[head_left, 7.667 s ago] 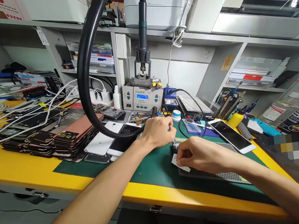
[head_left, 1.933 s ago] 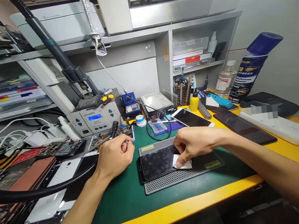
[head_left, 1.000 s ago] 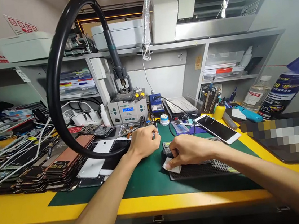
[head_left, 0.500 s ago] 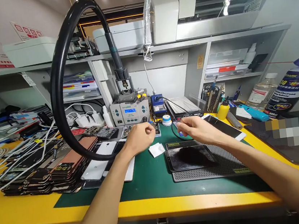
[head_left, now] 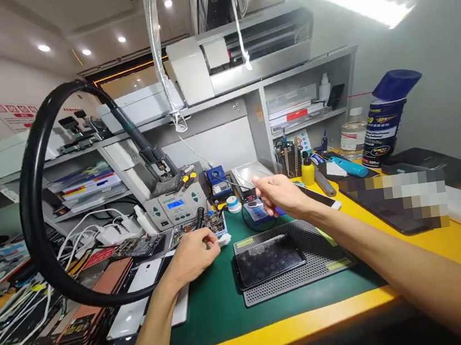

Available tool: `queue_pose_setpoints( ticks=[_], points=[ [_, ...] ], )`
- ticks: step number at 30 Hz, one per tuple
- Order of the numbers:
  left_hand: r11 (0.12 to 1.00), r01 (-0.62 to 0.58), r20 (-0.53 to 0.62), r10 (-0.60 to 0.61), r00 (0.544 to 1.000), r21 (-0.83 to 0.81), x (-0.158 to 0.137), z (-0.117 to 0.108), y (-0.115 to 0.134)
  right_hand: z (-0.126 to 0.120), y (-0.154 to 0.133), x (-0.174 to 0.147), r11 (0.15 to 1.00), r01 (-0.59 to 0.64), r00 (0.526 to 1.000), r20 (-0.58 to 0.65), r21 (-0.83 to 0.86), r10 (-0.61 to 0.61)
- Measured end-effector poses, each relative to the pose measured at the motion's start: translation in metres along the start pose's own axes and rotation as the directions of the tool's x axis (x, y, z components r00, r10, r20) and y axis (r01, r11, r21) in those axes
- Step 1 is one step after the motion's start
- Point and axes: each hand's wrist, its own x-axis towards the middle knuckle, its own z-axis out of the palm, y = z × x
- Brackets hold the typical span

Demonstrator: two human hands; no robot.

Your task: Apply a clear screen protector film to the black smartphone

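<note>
My left hand (head_left: pixel 194 257) is at the left part of the green mat (head_left: pixel 213 303), thumb and fingers pinched on a small white tissue (head_left: pixel 224 240). Beyond it sits a tray of circuit boards (head_left: pixel 218 222). My right hand (head_left: pixel 279 195) hangs with curled fingers in front of a blue soldering stand (head_left: pixel 218 180) and its black cord. What it holds, if anything, is hidden. Below it, a dark-screened tablet (head_left: pixel 269 260) lies on a grey perforated pad (head_left: pixel 266 294), touched by neither hand.
A hot air station (head_left: pixel 175 204) with a thick black hose (head_left: pixel 30 219) arches at the left. Stacked phone parts (head_left: pixel 81 325) and white cables crowd that side. At the right stand a yellow bottle (head_left: pixel 308 172), a clear bottle (head_left: pixel 353 138) and a blue spray can (head_left: pixel 383 131).
The view has swung right and tilted. My left hand has come down to the tissue and pinched it. My right hand stays raised by the soldering stand, its fingers still curled.
</note>
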Motion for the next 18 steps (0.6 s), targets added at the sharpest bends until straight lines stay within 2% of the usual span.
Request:
queue_pose_setpoints(
  ticks=[1,2,3,9,13,18],
  points=[
    [1.0,0.006,-0.049,-0.008,0.999,-0.028,0.001,0.0,0.0,-0.002,0.001,0.002,1.0,-0.01,1.0,-0.005,0.011,0.01],
    [0.989,0.011,-0.138,-0.032,0.99,-0.149,0.003,0.001,0.0,-0.003,0.002,0.003,1.0,-0.019,1.0,-0.014,0.024,0.019],
    [0.983,0.004,-0.172,-0.036,0.984,-0.184,0.004,0.003,-0.001,-0.005,0.002,0.004,0.999,-0.024,0.999,-0.027,0.037,0.025],
    [0.977,0.007,-0.242,-0.059,0.969,-0.212,0.012,0.02,0.007,-0.009,0.011,0.012,0.998,0.01,0.995,-0.103,0.069,-0.003],
    [0.982,0.024,-0.21,-0.064,0.976,-0.187,0.015,0.024,0.018,-0.009,0.015,0.014,0.996,0.018,0.997,-0.074,0.082,-0.012],
    [0.98,0.011,-0.089,-0.029,0.996,-0.199,0.028,0.014,0.028,-0.009,0.009,0.01,0.995,0.017,1.0,-0.019,0.095,-0.015]
  ],
)
